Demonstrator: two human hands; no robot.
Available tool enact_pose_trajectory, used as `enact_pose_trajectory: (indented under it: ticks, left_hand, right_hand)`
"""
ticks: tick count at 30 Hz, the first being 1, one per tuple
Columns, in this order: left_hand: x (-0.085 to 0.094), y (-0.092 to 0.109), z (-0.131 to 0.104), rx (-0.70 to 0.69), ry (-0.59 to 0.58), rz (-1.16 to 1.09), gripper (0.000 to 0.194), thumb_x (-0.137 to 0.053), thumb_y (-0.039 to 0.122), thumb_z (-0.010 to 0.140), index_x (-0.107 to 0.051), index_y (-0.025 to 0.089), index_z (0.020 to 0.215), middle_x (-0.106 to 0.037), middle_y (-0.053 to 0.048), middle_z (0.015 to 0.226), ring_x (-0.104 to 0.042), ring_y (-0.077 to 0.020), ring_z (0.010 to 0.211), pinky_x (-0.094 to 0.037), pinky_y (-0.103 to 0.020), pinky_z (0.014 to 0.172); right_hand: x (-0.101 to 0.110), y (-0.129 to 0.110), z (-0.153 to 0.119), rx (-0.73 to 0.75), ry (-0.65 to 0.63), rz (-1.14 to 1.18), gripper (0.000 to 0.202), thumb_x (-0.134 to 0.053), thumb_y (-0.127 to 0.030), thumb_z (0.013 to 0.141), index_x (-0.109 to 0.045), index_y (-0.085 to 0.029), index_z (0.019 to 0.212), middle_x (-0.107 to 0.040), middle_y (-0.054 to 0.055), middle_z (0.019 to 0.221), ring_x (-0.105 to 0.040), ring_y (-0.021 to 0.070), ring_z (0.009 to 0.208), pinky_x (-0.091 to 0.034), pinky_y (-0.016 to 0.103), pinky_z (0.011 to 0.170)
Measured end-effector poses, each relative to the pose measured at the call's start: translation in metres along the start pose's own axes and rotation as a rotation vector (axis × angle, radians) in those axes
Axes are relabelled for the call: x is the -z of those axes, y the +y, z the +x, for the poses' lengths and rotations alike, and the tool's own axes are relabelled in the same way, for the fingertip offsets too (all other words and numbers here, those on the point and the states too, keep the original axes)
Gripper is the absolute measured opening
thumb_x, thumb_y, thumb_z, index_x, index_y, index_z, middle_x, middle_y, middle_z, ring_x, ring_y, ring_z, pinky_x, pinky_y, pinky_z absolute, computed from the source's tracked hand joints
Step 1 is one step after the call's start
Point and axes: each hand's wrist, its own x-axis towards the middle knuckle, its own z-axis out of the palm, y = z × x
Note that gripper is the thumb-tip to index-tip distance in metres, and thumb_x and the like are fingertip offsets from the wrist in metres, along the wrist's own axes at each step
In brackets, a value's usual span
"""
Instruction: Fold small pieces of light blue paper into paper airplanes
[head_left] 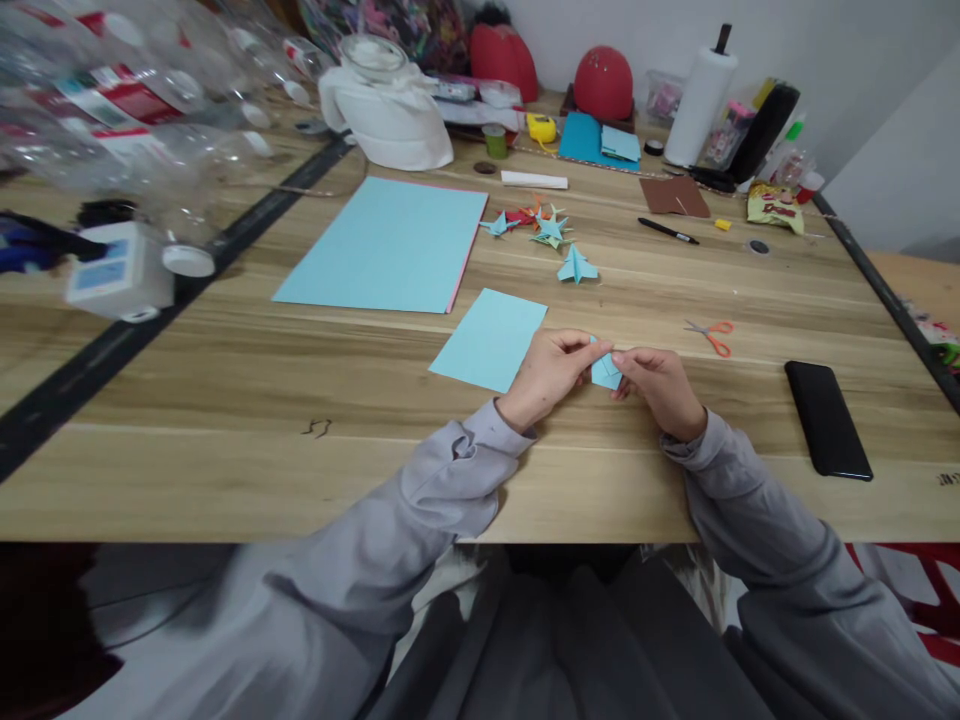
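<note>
A small folded piece of light blue paper (606, 375) is held between my two hands over the table. My left hand (551, 372) pinches its left and upper edge between thumb and fingers. On the other side, my right hand (661, 388) grips the right edge, with its thumb near the top corner. Crease lines show on the paper's face. Partly behind my left hand lies a flat light blue sheet (491, 338). Beyond the hands sits a folded blue paper plane (577, 266), near a cluster of colourful folded paper shapes (550, 228).
A stack of large blue sheets (390, 245) lies to the left. Orange-handled scissors (716, 335) and a black phone (828, 418) are on the right. A black pen (667, 231) lies farther back. Plastic bottles (127, 110) crowd the far left, beside a white box (120, 270).
</note>
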Motion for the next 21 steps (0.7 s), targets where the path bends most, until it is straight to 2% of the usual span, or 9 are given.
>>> enact_pose_trajectory:
  ticks: [5,10,21]
  left_hand:
    - [0.000,-0.002,0.000,-0.006,-0.008,0.024,0.045,-0.076,0.054,0.069,-0.061,0.015,0.053,-0.049,0.004,0.044,-0.038,-0.0061,0.042,-0.025,-0.023,0.044]
    - [0.000,-0.003,0.001,0.041,-0.026,-0.005,0.041,-0.079,0.053,0.067,-0.065,0.015,0.060,-0.053,0.003,0.048,-0.042,-0.0068,0.042,-0.030,-0.023,0.044]
    - [0.001,-0.012,0.002,0.049,-0.033,0.043,0.037,-0.075,0.049,0.073,-0.063,0.016,0.060,-0.053,0.003,0.047,-0.044,-0.0078,0.043,-0.029,-0.022,0.045]
  right_hand:
    - [0.000,0.003,0.002,0.059,0.031,-0.108,0.051,-0.074,-0.068,0.064,-0.069,-0.017,0.063,-0.062,-0.001,0.048,-0.058,0.0107,0.041,-0.048,0.022,0.044]
    - [-0.001,0.006,0.002,0.124,0.068,-0.170,0.051,-0.072,-0.069,0.067,-0.068,-0.018,0.063,-0.062,-0.001,0.046,-0.058,0.0115,0.041,-0.049,0.023,0.044]
    - [-0.001,0.006,0.000,0.137,0.055,-0.225,0.049,-0.069,-0.066,0.072,-0.065,-0.018,0.061,-0.061,0.000,0.047,-0.056,0.0115,0.041,-0.047,0.023,0.043]
